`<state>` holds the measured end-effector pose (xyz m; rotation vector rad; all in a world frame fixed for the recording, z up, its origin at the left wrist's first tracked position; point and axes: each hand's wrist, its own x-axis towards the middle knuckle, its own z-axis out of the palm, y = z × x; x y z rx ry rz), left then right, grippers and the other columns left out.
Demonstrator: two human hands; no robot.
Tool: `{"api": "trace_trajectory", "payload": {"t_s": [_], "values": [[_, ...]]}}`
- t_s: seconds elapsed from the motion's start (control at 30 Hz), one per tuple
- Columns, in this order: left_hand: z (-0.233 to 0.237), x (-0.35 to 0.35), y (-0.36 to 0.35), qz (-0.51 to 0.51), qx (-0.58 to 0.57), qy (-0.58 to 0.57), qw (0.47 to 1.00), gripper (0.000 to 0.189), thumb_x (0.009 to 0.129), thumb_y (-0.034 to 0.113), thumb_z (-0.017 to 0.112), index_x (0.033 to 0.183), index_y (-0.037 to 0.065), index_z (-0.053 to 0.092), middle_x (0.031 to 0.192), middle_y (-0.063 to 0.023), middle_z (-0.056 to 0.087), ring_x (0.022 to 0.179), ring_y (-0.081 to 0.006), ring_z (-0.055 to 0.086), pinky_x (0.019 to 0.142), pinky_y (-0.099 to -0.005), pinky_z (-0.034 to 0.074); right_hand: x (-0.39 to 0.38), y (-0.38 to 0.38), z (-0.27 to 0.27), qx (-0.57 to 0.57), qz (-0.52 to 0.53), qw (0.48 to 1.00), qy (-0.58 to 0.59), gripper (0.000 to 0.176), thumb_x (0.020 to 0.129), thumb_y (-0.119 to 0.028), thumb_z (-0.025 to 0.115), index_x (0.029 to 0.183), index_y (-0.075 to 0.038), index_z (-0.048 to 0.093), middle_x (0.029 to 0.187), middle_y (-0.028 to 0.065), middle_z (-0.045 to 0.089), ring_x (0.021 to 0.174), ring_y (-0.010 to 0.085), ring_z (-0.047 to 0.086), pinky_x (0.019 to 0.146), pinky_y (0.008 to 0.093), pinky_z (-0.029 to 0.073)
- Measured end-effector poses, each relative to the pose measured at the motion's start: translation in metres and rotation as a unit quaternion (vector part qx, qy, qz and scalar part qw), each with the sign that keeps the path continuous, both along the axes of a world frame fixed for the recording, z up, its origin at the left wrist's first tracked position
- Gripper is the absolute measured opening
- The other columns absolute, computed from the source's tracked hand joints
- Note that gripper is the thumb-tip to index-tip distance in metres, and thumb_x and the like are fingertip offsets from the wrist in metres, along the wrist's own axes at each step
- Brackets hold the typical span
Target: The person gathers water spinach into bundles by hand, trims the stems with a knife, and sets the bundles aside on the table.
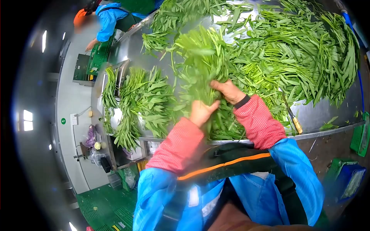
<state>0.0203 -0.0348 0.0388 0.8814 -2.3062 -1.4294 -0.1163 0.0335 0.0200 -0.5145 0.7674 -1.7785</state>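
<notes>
A bunch of long-leaved greens that look like water spinach (pixel 200 57) stands in the middle of the metal table, slightly blurred, its stem ends pointing away from me. My left hand (pixel 202 112) is wrapped round the lower, leafy part of it. On the bunch's right side, my right hand (pixel 228 91) grips it too, thumb toward the left. Loose water spinach (pixel 285 57) is heaped over the table's right half. A knife with a wooden handle (pixel 296 125) lies near the front edge, its blade partly among the leaves.
Sorted bunches (pixel 135 104) lie at the left, beside a metal scale-like device (pixel 121 75). Beyond the table's far left corner, a person in a blue jacket (pixel 110 21) reaches to a green crate (pixel 99 57). Green crates (pixel 108 208) stand low left; a blue crate (pixel 348 181) sits low right.
</notes>
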Motion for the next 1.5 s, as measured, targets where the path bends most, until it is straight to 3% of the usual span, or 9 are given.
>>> {"api": "trace_trajectory", "payload": {"t_s": [0.17,0.3,0.5,0.83,0.93,1.0,1.07,1.27,1.5], "values": [[0.075,0.02,-0.056,-0.026,-0.361,-0.088,0.928,0.047,0.071,0.0,0.065,0.116,0.001,0.054,0.096,-0.0151,0.062,0.083,-0.0297,0.062,0.073,-0.0382,0.051,-0.047,0.034,-0.013,0.253,0.04,0.883,0.394,0.058,0.09,-0.043,0.057,0.125,0.002,0.051,0.115,0.0177,0.06,0.098,0.0222,0.061,0.087,0.0338,0.05],[0.05,0.029,-0.102,-0.184,-0.564,-0.324,0.737,0.065,0.072,-0.002,0.056,0.134,0.006,0.041,0.086,-0.0194,0.057,0.075,-0.0366,0.06,0.065,-0.0449,0.049,-0.055,0.047,-0.038,0.173,-0.107,0.976,0.078,0.069,0.088,-0.038,0.062,0.138,-0.001,0.032,0.088,0.0093,0.057,0.077,0.0163,0.059,0.072,0.0307,0.052],[0.045,0.027,-0.087,-0.15,-0.423,-0.207,0.869,0.079,0.064,-0.013,0.061,0.137,0.006,0.037,0.113,-0.0241,0.058,0.099,-0.0394,0.06,0.082,-0.0419,0.051,-0.057,0.032,-0.03,0.26,-0.12,0.882,0.375,0.095,0.078,-0.04,0.073,0.144,0.001,0.018,0.084,0.0079,0.058,0.07,0.0178,0.058,0.067,0.0316,0.051],[0.052,0.055,-0.084,-0.01,-0.394,-0.217,0.893,0.058,0.068,-0.007,0.063,0.123,-0.001,0.046,0.105,-0.0227,0.062,0.096,-0.0401,0.061,0.083,-0.0414,0.05,-0.067,0.06,-0.043,0.191,-0.255,0.893,0.319,0.015,0.086,-0.006,0.061,0.1,-0.007,0.061,0.071,-0.0034,0.057,0.053,0.0054,0.046,0.049,0.0203,0.038],[0.06,0.057,-0.083,-0.063,-0.509,-0.174,0.841,0.053,0.068,-0.008,0.061,0.12,-0.005,0.048,0.099,-0.0242,0.062,0.091,-0.0406,0.06,0.079,-0.0426,0.05,-0.065,0.052,0.017,0.182,-0.366,0.823,0.394,0.028,0.081,-0.027,0.07,0.098,-0.005,0.062,0.079,0.0048,0.061,0.065,0.0126,0.054,0.058,0.0271,0.045],[0.066,0.054,-0.081,-0.097,-0.523,-0.196,0.824,0.052,0.068,-0.008,0.062,0.118,-0.006,0.049,0.1,-0.0251,0.061,0.09,-0.0405,0.06,0.078,-0.043,0.049,-0.055,0.037,0.042,0.179,-0.381,0.633,0.649,0.05,0.076,-0.049,0.07,0.094,-0.004,0.063,0.087,0.0101,0.061,0.079,0.0194,0.056,0.07,0.0349,0.046],[0.072,0.043,-0.065,-0.071,-0.495,-0.159,0.851,0.056,0.068,-0.007,0.064,0.122,-0.003,0.049,0.104,-0.0246,0.061,0.095,-0.0398,0.06,0.082,-0.0405,0.05,-0.039,0.018,0.058,0.309,-0.135,0.581,0.741,0.061,0.07,-0.062,0.067,0.09,-0.004,0.064,0.091,0.0145,0.061,0.087,0.0261,0.057,0.075,0.0398,0.044],[0.076,0.044,-0.057,0.037,-0.278,-0.206,0.937,0.061,0.068,-0.003,0.068,0.126,0.0,0.047,0.111,-0.0234,0.061,0.101,-0.0374,0.06,0.086,-0.0383,0.049,-0.005,0.02,-0.007,0.171,-0.238,0.68,0.672,0.019,0.082,-0.027,0.063,0.095,-0.014,0.064,0.075,0.0065,0.066,0.07,0.0257,0.064,0.061,0.0371,0.05],[0.079,0.058,-0.062,-0.123,-0.495,-0.164,0.844,0.061,0.061,-0.013,0.059,0.12,0.0,0.05,0.094,-0.0182,0.061,0.084,-0.0359,0.059,0.073,-0.0411,0.048,-0.068,0.038,-0.039,0.15,-0.225,0.877,0.397,0.028,0.085,-0.023,0.063,0.102,0.0,0.062,0.093,0.0078,0.068,0.067,0.0212,0.065,0.064,0.0331,0.052]]}}
